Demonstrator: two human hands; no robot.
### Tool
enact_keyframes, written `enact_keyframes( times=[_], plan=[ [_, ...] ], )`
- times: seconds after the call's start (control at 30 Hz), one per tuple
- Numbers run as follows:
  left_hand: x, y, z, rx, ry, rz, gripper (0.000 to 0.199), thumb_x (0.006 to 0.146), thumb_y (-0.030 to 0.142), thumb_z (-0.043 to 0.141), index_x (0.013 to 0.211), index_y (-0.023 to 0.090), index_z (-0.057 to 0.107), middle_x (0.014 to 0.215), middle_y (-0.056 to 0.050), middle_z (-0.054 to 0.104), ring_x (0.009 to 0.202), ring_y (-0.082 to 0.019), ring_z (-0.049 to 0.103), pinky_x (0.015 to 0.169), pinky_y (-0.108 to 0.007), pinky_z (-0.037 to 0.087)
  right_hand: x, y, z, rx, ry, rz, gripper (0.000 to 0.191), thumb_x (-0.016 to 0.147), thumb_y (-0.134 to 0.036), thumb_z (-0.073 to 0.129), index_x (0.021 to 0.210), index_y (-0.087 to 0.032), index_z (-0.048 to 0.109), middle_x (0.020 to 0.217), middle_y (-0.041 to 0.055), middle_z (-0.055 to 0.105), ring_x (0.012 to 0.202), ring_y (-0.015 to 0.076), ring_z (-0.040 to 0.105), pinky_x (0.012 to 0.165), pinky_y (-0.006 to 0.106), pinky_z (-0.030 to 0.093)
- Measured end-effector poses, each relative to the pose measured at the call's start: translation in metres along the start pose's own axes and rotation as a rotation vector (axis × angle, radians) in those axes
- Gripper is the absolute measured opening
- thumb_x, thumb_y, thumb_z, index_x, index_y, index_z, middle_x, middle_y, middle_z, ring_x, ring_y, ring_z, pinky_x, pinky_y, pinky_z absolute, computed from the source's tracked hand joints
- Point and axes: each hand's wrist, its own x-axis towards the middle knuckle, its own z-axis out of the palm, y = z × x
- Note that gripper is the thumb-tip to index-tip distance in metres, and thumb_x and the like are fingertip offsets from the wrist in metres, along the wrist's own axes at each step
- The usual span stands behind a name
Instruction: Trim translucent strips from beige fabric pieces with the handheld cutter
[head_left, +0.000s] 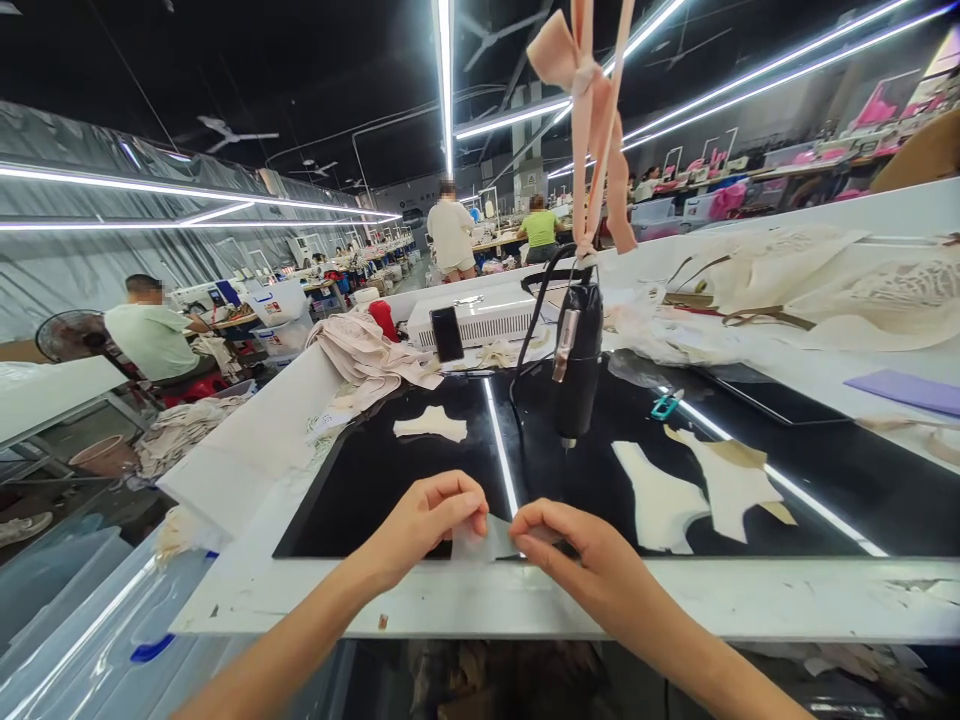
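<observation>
Between both hands, low over the front edge of the glossy black work surface (360, 470), is a small translucent whitish sheet (480, 540). My left hand (431, 515) pinches its upper left side, fingers curled together. On the other side my right hand (559, 535) has thumb and fingertips pressed together at the sheet's right edge. Whether it is film or thin fabric I cannot tell. Ahead lies a cream cut fabric piece (431, 424); to the right are a larger cream piece (660, 497) and another cream piece (731, 482) over a tan pattern-like piece (780, 512).
A black heat-gun-like tool (577, 360) hangs from pink fabric ties (589, 130) above the surface. Behind it stand a phone (447, 334) and a white vented box (480, 318). Teal snips (666, 404), a black tablet-like slab (780, 393) and heaped beige fabric (367, 350) lie around. Co-workers are farther back.
</observation>
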Motion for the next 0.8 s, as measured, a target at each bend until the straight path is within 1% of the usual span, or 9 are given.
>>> enact_keyframes(
  times=[0.13,0.23,0.33,0.4,0.5,0.57,0.67,0.73,0.8],
  plan=[
    [0.008,-0.010,-0.010,0.216,0.091,0.023,0.025,0.092,0.043,0.063,0.091,0.018,0.064,0.086,-0.003,0.067,0.084,-0.017,0.061,0.081,-0.028,0.047,0.010,0.014,0.003,-0.095,0.036,0.006,0.020,0.098,-0.028,0.052,0.089,-0.022,0.069,0.075,-0.0009,0.069,0.070,0.0168,0.062,0.068,0.028,0.045],
    [0.013,-0.019,-0.016,0.363,0.127,0.071,0.019,0.092,0.037,0.062,0.091,0.019,0.067,0.091,-0.004,0.068,0.088,-0.020,0.061,0.087,-0.032,0.047,0.016,0.020,0.006,-0.196,0.053,0.008,0.022,0.098,-0.021,0.050,0.094,-0.022,0.071,0.088,0.0026,0.074,0.082,0.0200,0.066,0.077,0.031,0.048],
    [0.017,-0.033,-0.022,0.492,0.120,0.153,0.014,0.092,0.032,0.062,0.092,0.022,0.072,0.100,-0.005,0.069,0.100,-0.024,0.060,0.099,-0.038,0.045,0.016,0.023,0.007,-0.311,0.060,0.021,0.022,0.096,-0.015,0.052,0.093,-0.022,0.073,0.092,0.0051,0.074,0.091,0.0237,0.067,0.084,0.035,0.048],
    [0.020,-0.043,-0.026,0.712,0.087,0.275,0.018,0.096,0.031,0.056,0.097,0.025,0.072,0.108,-0.005,0.070,0.105,-0.024,0.062,0.100,-0.040,0.048,0.011,0.024,0.002,-0.363,0.077,0.045,0.019,0.095,-0.017,0.056,0.099,-0.023,0.074,0.093,0.0042,0.073,0.092,0.0231,0.066,0.083,0.034,0.049],
    [0.024,-0.057,-0.029,0.851,0.081,0.380,0.021,0.099,0.031,0.052,0.101,0.027,0.072,0.115,-0.005,0.070,0.107,-0.023,0.066,0.099,-0.037,0.053,-0.008,0.027,-0.021,-0.404,0.146,0.104,0.018,0.096,-0.022,0.058,0.109,-0.025,0.071,0.097,0.0020,0.073,0.085,0.0185,0.067,0.076,0.028,0.052],
    [0.025,-0.062,-0.029,0.871,0.077,0.409,0.021,0.100,0.032,0.052,0.102,0.027,0.072,0.116,-0.004,0.070,0.108,-0.022,0.067,0.100,-0.035,0.054,-0.025,0.030,-0.044,-0.438,0.217,0.154,0.018,0.099,-0.027,0.054,0.107,-0.025,0.070,0.099,0.0027,0.073,0.081,0.0173,0.066,0.073,0.028,0.052],
    [0.024,-0.065,-0.028,0.877,0.082,0.433,0.023,0.101,0.034,0.051,0.103,0.028,0.073,0.119,-0.003,0.070,0.111,-0.021,0.067,0.103,-0.035,0.054,-0.050,0.036,-0.077,-0.517,0.333,0.245,0.025,0.102,-0.037,0.049,0.100,-0.023,0.070,0.099,0.0057,0.074,0.081,0.0199,0.065,0.070,0.031,0.052],
    [0.023,-0.065,-0.027,0.871,0.102,0.450,0.023,0.101,0.035,0.052,0.103,0.028,0.073,0.120,-0.002,0.070,0.113,-0.022,0.067,0.105,-0.035,0.053,-0.061,0.040,-0.093,-0.570,0.357,0.294,0.027,0.101,-0.043,0.051,0.097,-0.024,0.070,0.095,0.0056,0.074,0.078,0.0210,0.065,0.068,0.032,0.052],
    [0.022,-0.065,-0.027,0.859,0.121,0.466,0.023,0.100,0.037,0.053,0.104,0.029,0.074,0.121,-0.002,0.071,0.113,-0.022,0.067,0.104,-0.034,0.054,-0.067,0.042,-0.101,-0.615,0.351,0.325,0.027,0.099,-0.047,0.054,0.096,-0.026,0.071,0.094,0.0048,0.074,0.077,0.0213,0.065,0.066,0.032,0.051]
  ],
)
